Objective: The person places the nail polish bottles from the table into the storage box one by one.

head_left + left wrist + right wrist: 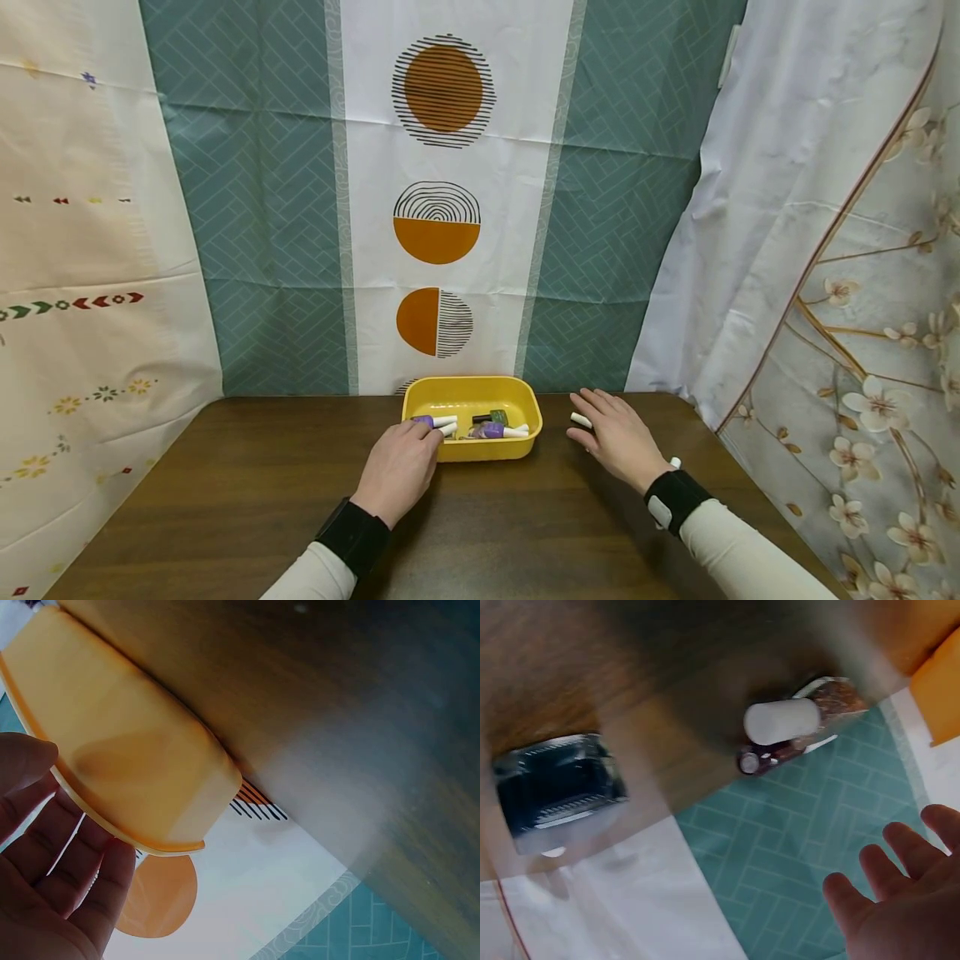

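Note:
A yellow plastic tray [487, 451] stands at the table's far edge, holding several small bottles, including purple nail polish bottles [492, 430] with white caps and a green bottle [498, 417] with a black cap. At its front left corner my left hand [401, 468] grips the rim, thumb outside and fingers over the edge. My right hand [617, 435] hovers right of the tray, fingers spread and holding nothing. Close to it lie a white-capped bottle [838, 699] with brown glitter, a dark red-capped bottle [769, 759] and a dark bottle [559, 780].
The brown wooden table [247, 500] ends against a teal and white hanging cloth [435, 275]. Floral cloth [862, 467] hangs along the right side, and a cream patterned cloth [90, 350] on the left.

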The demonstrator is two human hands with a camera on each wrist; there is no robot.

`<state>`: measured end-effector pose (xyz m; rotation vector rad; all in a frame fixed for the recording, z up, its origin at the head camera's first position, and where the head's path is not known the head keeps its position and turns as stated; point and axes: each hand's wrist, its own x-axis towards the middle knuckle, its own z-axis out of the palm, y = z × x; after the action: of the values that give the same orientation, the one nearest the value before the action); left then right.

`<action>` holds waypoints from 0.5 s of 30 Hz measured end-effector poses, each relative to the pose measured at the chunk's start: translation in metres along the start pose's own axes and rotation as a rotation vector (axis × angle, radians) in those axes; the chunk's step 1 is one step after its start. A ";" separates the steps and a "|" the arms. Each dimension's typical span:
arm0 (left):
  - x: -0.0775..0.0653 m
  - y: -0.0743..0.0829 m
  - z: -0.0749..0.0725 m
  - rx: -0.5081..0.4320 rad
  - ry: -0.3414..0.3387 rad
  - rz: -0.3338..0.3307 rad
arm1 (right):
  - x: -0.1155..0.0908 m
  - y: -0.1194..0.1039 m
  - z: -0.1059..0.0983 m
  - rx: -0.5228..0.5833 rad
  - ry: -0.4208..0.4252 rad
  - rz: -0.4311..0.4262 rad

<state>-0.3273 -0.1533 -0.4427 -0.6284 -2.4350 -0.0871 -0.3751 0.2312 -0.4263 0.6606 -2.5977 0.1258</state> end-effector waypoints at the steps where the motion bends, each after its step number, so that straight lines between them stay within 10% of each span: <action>1: 0.000 0.000 0.000 0.000 0.000 -0.001 | -0.001 0.002 0.000 -0.001 -0.002 0.003; 15: 0.000 0.001 0.001 0.001 0.045 0.015 | -0.014 0.013 0.011 -0.015 -0.031 0.036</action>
<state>-0.3270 -0.1526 -0.4436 -0.6371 -2.3871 -0.0930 -0.3748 0.2466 -0.4417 0.6156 -2.6384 0.1082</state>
